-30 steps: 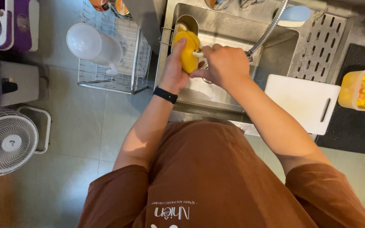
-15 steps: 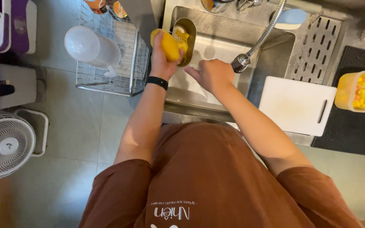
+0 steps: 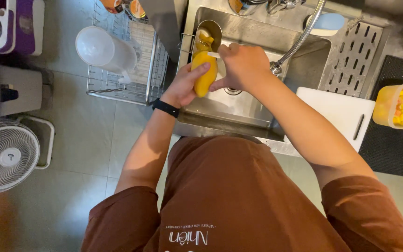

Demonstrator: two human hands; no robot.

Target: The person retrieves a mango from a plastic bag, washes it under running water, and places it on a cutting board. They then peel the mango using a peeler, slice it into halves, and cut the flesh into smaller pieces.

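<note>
Smooth oblong yellow mango (image 3: 204, 74) between both hands, above stainless steel sink (image 3: 257, 35)

Over the sink (image 3: 257, 109), hands are hemmed in: faucet hose (image 3: 299, 39) arcs down just right of the right hand (image 3: 243, 65); metal cup (image 3: 206, 35) sits behind the left hand (image 3: 183, 86); basin floor below lies open; rack (image 3: 127, 60) w/ jug (image 3: 103, 49) blocks left; cutting board (image 3: 336, 114) flat at right.
</note>
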